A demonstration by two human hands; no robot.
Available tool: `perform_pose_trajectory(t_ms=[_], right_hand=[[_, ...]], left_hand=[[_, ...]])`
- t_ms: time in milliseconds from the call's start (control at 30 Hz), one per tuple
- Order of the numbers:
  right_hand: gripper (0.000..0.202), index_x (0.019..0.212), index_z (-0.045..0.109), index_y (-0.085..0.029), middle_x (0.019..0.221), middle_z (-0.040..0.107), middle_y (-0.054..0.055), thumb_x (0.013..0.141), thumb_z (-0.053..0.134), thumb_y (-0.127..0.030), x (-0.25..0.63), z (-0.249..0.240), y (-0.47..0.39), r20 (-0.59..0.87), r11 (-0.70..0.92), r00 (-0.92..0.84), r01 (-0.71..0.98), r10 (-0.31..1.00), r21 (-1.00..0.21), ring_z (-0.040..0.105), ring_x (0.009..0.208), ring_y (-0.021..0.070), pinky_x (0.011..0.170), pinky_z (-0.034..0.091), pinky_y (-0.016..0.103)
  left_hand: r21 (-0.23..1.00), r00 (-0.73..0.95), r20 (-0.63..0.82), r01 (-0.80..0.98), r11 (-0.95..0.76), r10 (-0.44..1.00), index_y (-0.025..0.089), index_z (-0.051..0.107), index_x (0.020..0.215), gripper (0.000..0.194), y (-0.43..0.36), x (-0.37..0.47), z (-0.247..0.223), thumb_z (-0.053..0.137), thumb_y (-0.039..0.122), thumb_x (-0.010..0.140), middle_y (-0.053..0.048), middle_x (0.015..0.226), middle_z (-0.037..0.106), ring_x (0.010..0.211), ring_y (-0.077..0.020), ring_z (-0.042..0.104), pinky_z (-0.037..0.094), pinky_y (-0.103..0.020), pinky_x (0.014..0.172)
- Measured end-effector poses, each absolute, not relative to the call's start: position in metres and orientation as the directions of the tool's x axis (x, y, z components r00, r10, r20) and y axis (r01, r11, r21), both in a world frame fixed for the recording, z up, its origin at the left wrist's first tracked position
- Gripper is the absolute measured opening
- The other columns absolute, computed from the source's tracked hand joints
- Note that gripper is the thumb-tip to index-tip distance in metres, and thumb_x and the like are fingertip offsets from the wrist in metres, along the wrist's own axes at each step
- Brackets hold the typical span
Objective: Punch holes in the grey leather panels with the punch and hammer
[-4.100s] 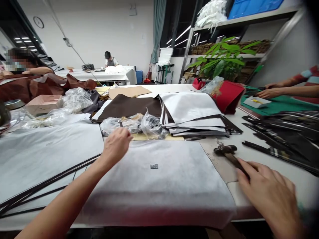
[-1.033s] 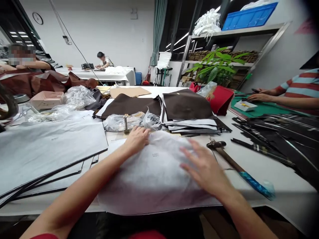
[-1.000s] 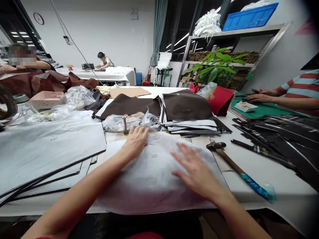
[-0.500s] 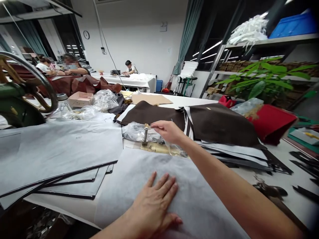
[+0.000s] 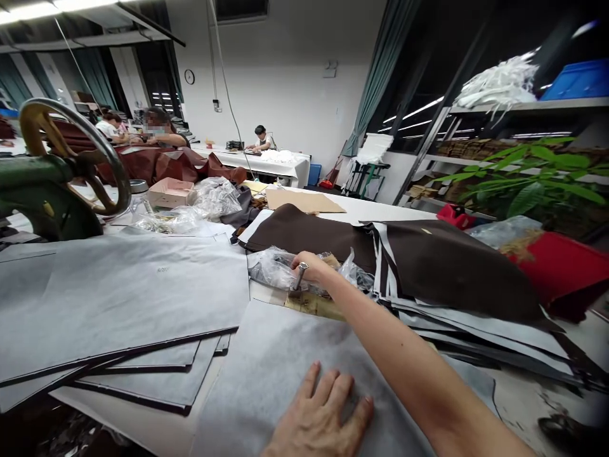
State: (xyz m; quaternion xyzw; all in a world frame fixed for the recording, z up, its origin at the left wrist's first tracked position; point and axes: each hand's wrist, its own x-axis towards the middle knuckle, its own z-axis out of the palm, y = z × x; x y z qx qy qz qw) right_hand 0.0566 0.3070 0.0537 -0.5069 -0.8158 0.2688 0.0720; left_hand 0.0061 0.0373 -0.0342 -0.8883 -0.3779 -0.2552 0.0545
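My left hand (image 5: 323, 412) lies palm down, fingers spread, on a pale grey sheet (image 5: 266, 355) at the front of the table. My right hand (image 5: 311, 266) reaches past that sheet's far edge, its fingers curled down into clear plastic bags (image 5: 273, 265). What the fingertips hold, if anything, is hidden. Right in front of that hand a short metal post-like tool (image 5: 299, 277) with a ringed top stands slightly tilted. A worn yellowish strip (image 5: 314, 306) lies at its foot. Dark brown panels (image 5: 428, 263) are stacked beyond my right forearm.
More grey sheets with dark edges (image 5: 143, 304) overlap on the left. A green machine with a handwheel (image 5: 121, 184) stands behind them. A pink box (image 5: 171, 192), cardboard (image 5: 304, 200) and a red bag (image 5: 561, 266) sit farther back. Other people work at distant tables.
My right hand has moved from beside the metal tool's top down behind it into the plastic bags. My left hand stays flat on the sheet. The view has shifted left and up.
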Motion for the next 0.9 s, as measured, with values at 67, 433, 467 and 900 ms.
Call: perform_pose_trajectory(t_ms=[67, 433, 467, 900], right_hand=[[0.029, 0.096, 0.07, -0.013, 0.088, 0.071, 0.002, 0.098, 0.066, -0.042, 0.067, 0.057, 0.306, -0.135, 0.281, -0.441, 0.749, 0.887, -0.6, 0.069, 0.079, 0.0174, 0.074, 0.059, 0.034], [0.027, 0.098, 0.071, -0.015, 0.089, 0.074, 0.007, 0.091, 0.066, -0.04, 0.148, 0.109, 0.216, 0.146, 0.309, -0.403, 0.376, 0.904, -0.874, 0.067, 0.077, 0.0172, 0.071, 0.054, 0.028], [0.023, 0.095, 0.072, -0.017, 0.086, 0.074, 0.006, 0.09, 0.067, -0.038, 0.16, 0.11, 0.193, 0.183, 0.371, -0.419, 0.428, 0.889, -0.824, 0.066, 0.076, 0.0174, 0.071, 0.053, 0.029], [0.03, 0.122, 0.073, -0.023, 0.118, 0.071, 0.005, 0.099, 0.058, -0.012, 0.23, 0.022, 0.043, 0.313, 0.675, -0.599, 0.63, 0.737, -0.385, 0.059, 0.103, 0.0224, 0.093, 0.05, 0.037]], left_hand=[[0.137, 0.544, 0.557, 0.685, -0.715, 0.628, 0.021, 0.061, 0.129, 0.046, 0.036, 0.007, -0.035, 0.052, 0.056, 0.099, -0.01, 0.115, 0.07, 0.107, -0.0279, 0.067, 0.052, -0.051, 0.105], [0.372, 0.506, 0.468, 0.631, -0.681, 0.725, 0.02, 0.065, 0.124, 0.052, 0.015, -0.003, 0.0, 0.062, 0.061, 0.093, -0.01, 0.127, 0.068, 0.123, -0.0298, 0.06, 0.045, -0.048, 0.113], [0.385, 0.512, 0.442, 0.634, -0.671, 0.737, 0.02, 0.065, 0.124, 0.05, 0.013, -0.003, 0.005, 0.063, 0.059, 0.093, -0.009, 0.127, 0.067, 0.124, -0.0298, 0.059, 0.044, -0.048, 0.113], [0.33, 0.556, 0.375, 0.668, -0.667, 0.742, 0.017, 0.062, 0.138, 0.053, 0.007, -0.007, 0.0, 0.057, 0.053, 0.099, -0.013, 0.145, 0.058, 0.138, -0.0297, 0.052, 0.04, -0.051, 0.121]])
